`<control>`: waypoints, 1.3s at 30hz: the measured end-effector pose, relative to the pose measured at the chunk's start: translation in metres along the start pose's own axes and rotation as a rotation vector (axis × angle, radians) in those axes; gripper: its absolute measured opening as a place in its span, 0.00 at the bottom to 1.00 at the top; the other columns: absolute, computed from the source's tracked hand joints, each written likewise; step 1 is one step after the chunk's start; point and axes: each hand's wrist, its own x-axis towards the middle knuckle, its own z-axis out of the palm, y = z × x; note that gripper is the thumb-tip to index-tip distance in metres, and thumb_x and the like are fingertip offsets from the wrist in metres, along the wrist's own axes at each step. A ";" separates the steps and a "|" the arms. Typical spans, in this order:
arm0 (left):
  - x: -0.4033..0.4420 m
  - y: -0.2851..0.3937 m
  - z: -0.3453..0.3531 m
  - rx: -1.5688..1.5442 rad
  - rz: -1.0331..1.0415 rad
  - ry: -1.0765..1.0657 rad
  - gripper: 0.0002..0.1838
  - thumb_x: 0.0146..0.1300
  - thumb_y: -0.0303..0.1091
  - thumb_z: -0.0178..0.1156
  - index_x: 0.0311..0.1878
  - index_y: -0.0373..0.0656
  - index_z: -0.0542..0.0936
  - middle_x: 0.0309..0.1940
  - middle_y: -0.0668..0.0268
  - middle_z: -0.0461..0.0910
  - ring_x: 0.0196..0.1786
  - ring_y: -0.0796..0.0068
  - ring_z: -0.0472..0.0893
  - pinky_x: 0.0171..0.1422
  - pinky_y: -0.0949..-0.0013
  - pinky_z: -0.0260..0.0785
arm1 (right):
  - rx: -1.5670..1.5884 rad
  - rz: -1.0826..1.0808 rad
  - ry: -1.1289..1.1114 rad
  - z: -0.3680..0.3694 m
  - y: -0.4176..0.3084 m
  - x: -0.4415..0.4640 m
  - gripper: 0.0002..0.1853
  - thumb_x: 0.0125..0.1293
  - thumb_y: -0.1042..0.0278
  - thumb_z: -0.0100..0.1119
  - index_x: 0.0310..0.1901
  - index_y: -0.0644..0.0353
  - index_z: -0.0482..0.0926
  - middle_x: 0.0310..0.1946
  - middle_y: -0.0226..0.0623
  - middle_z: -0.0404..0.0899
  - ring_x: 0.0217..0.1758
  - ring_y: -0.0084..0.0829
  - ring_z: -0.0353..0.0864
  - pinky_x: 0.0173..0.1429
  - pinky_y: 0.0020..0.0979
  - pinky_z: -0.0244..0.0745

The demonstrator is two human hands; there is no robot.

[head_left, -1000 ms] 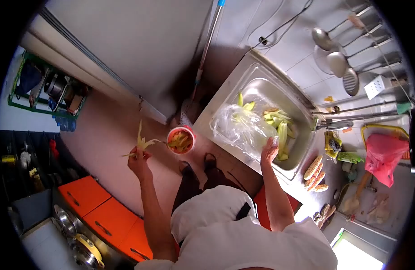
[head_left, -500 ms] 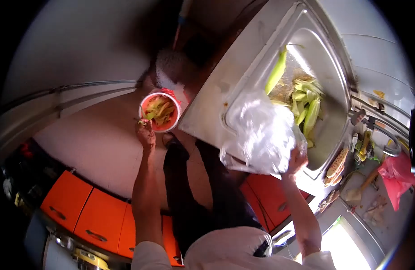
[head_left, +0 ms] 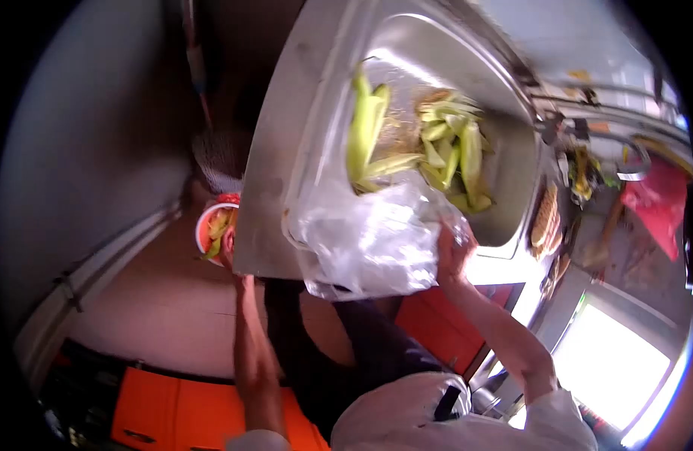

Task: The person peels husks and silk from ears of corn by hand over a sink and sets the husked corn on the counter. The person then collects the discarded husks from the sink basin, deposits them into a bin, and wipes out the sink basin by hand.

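My right hand point(head_left: 455, 254) is closed on the edge of a crumpled clear plastic bag point(head_left: 373, 248), which spreads over the near rim of the sink. My left hand point(head_left: 227, 252) is low beside the counter corner, over the near side of a white-rimmed bucket point(head_left: 201, 233). The counter partly covers that hand and the bucket; its fingers are blurred. Yellowish and green peelings point(head_left: 220, 224) lie in the bucket. Inside the sink are long green corn husks point(head_left: 369, 128) at the left and a heap of husks point(head_left: 455, 146) beyond the bag, with brownish corn silk between them.
The steel sink point(head_left: 504, 165) has its counter edge between my two arms. A brush point(head_left: 545, 225), a faucet point(head_left: 636, 161) and a red bag point(head_left: 655, 199) are at the right. A mop point(head_left: 215, 161) stands behind the bucket. Orange cabinets point(head_left: 203, 413) line the lower left.
The view has swung, so the sink and bag appear further left and the counter covers part of the bucket. More husks show beyond the bag. My right hand keeps hold of the bag.
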 end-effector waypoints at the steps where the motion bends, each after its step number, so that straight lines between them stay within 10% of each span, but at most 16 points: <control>1: -0.017 0.037 -0.013 -0.191 -0.040 0.017 0.27 0.72 0.39 0.63 0.69 0.37 0.70 0.66 0.55 0.76 0.63 0.65 0.79 0.61 0.65 0.75 | -0.043 0.001 -0.037 -0.006 -0.016 0.005 0.09 0.67 0.70 0.56 0.42 0.67 0.80 0.39 0.52 0.81 0.41 0.56 0.82 0.47 0.47 0.77; 3: -0.058 0.198 -0.040 -0.666 -0.315 0.317 0.20 0.75 0.41 0.61 0.61 0.36 0.76 0.56 0.57 0.82 0.58 0.68 0.81 0.55 0.69 0.78 | -0.067 0.049 -0.036 -0.007 -0.014 0.006 0.11 0.66 0.66 0.57 0.43 0.66 0.77 0.39 0.54 0.80 0.43 0.59 0.80 0.48 0.49 0.76; 8: -0.137 0.396 -0.057 -0.241 0.157 0.164 0.22 0.73 0.47 0.62 0.56 0.36 0.76 0.45 0.57 0.81 0.43 0.66 0.83 0.43 0.65 0.77 | -0.067 0.135 -0.046 -0.017 -0.037 0.013 0.16 0.66 0.59 0.58 0.47 0.64 0.77 0.41 0.55 0.81 0.47 0.59 0.81 0.51 0.50 0.77; 12: -0.136 0.416 -0.011 0.559 0.450 0.136 0.24 0.69 0.48 0.64 0.55 0.36 0.77 0.43 0.46 0.83 0.40 0.51 0.85 0.46 0.53 0.76 | 0.024 0.306 -0.007 -0.008 -0.018 0.005 0.22 0.70 0.54 0.57 0.54 0.64 0.77 0.45 0.55 0.83 0.48 0.56 0.83 0.52 0.49 0.78; 15: -0.130 0.459 -0.019 0.296 0.160 0.107 0.22 0.68 0.46 0.63 0.54 0.37 0.79 0.45 0.45 0.83 0.44 0.45 0.84 0.49 0.52 0.75 | 0.469 0.446 -0.007 -0.044 -0.005 0.027 0.24 0.73 0.50 0.58 0.58 0.65 0.79 0.44 0.50 0.86 0.42 0.44 0.85 0.48 0.41 0.77; 18: -0.106 0.479 -0.018 0.013 0.323 0.190 0.10 0.69 0.26 0.58 0.52 0.38 0.77 0.36 0.59 0.83 0.31 0.65 0.84 0.36 0.60 0.77 | 1.301 0.619 0.289 -0.065 0.036 0.044 0.17 0.74 0.55 0.63 0.53 0.60 0.82 0.42 0.27 0.82 0.44 0.23 0.77 0.49 0.30 0.75; 22: -0.121 0.600 0.019 -0.293 0.157 -0.040 0.17 0.68 0.18 0.53 0.58 0.42 0.75 0.32 0.65 0.81 0.25 0.79 0.79 0.26 0.73 0.74 | 1.186 0.524 0.272 -0.128 0.055 0.072 0.26 0.69 0.58 0.67 0.63 0.61 0.74 0.51 0.35 0.82 0.51 0.32 0.79 0.59 0.34 0.74; 24: -0.133 0.638 0.045 -0.267 0.251 -0.105 0.18 0.67 0.18 0.54 0.58 0.42 0.75 0.31 0.67 0.80 0.24 0.80 0.77 0.25 0.72 0.75 | -0.127 0.155 0.456 -0.179 0.042 0.078 0.39 0.56 0.61 0.77 0.68 0.62 0.68 0.57 0.45 0.79 0.59 0.43 0.78 0.66 0.38 0.70; 27: -0.151 0.669 0.086 -0.256 0.352 -0.158 0.19 0.65 0.17 0.57 0.57 0.44 0.76 0.27 0.72 0.77 0.24 0.85 0.72 0.25 0.75 0.70 | 0.269 -0.055 0.347 -0.195 0.039 0.081 0.28 0.57 0.68 0.73 0.61 0.59 0.78 0.55 0.50 0.82 0.57 0.47 0.82 0.61 0.43 0.76; 31: -0.188 0.699 0.125 -0.085 0.418 -0.309 0.17 0.63 0.19 0.61 0.55 0.42 0.78 0.26 0.75 0.76 0.28 0.88 0.71 0.32 0.79 0.63 | 0.707 -0.145 -0.353 -0.201 -0.014 0.072 0.12 0.67 0.75 0.59 0.50 0.60 0.84 0.43 0.45 0.87 0.35 0.44 0.86 0.45 0.40 0.82; 33: -0.201 0.705 0.136 -0.013 0.525 -0.369 0.15 0.64 0.20 0.62 0.53 0.42 0.78 0.26 0.75 0.76 0.28 0.88 0.71 0.31 0.79 0.62 | 0.655 0.038 -0.544 -0.193 -0.028 0.089 0.14 0.68 0.71 0.57 0.54 0.59 0.83 0.50 0.44 0.86 0.49 0.38 0.86 0.50 0.38 0.83; 36: -0.228 0.717 0.121 -0.120 0.437 -0.401 0.12 0.66 0.22 0.61 0.52 0.41 0.78 0.24 0.76 0.74 0.24 0.89 0.69 0.27 0.79 0.59 | 1.014 -0.041 -0.225 -0.126 -0.019 0.107 0.13 0.68 0.66 0.60 0.51 0.58 0.85 0.47 0.44 0.86 0.49 0.39 0.85 0.57 0.40 0.79; 39: -0.228 0.729 0.084 -0.472 0.403 -0.352 0.07 0.70 0.26 0.59 0.50 0.42 0.79 0.18 0.79 0.67 0.15 0.90 0.61 0.18 0.79 0.49 | 0.416 -0.124 -0.218 -0.095 0.040 0.150 0.12 0.67 0.62 0.63 0.48 0.57 0.85 0.43 0.43 0.85 0.46 0.39 0.84 0.54 0.40 0.78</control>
